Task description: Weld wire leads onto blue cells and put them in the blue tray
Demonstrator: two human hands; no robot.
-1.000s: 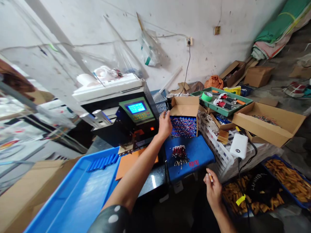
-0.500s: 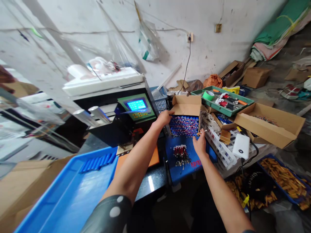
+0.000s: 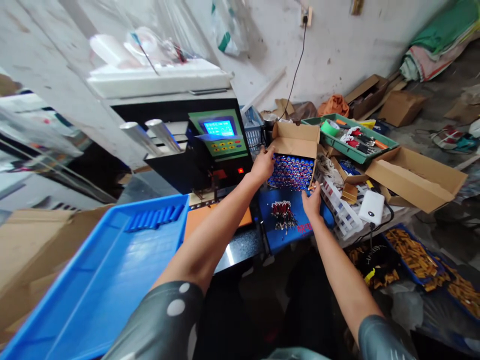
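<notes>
My left hand (image 3: 264, 164) is closed on the left side of an open cardboard box (image 3: 294, 140), near its raised flap. Packed upright in the box are blue cylindrical battery cells (image 3: 291, 171), several rows deep. At the box's front right corner is my right hand (image 3: 312, 200), with a thin white stick with an orange end, apparently a cigarette (image 3: 317, 186), between its fingers. Its fingertips seem to touch the box corner. Just in front, a bundle of red and black wire leads (image 3: 284, 215) lies on a blue cloth-like surface (image 3: 273, 237).
On the left stand a machine with a lit screen (image 3: 218, 128) and a blue tray (image 3: 112, 280) holding a row of blue cylinders (image 3: 153, 218). To the right are a white plastic basket (image 3: 339, 212), a white power bank (image 3: 372, 207), a green tray (image 3: 365, 156) and another cardboard box (image 3: 420, 175).
The camera view has tipped downward, so the scene sits higher in the picture. Both hands keep their places at the box.
</notes>
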